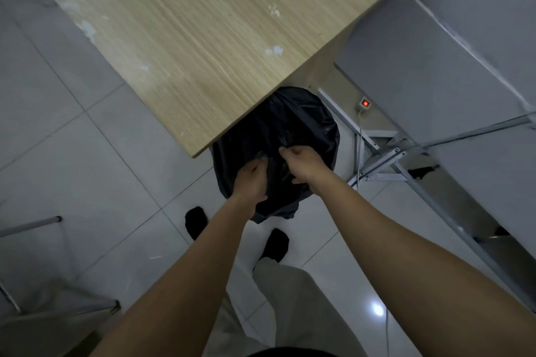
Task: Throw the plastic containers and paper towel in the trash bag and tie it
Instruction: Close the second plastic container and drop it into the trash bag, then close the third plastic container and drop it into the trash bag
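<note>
black trash bag; pale wood-grain table; grey floor tiles.

Far side of the trash bag under the table edge; its contents unseen.

The black trash bag, crumpled and glossy, stands on the floor partly under the worktop corner, its gathered top bunched closed.

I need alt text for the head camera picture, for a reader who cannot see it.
Seen from above, a left hand and a right hand grip the gathered top of a black trash bag on a tiled floor, beside a wooden table.
</note>
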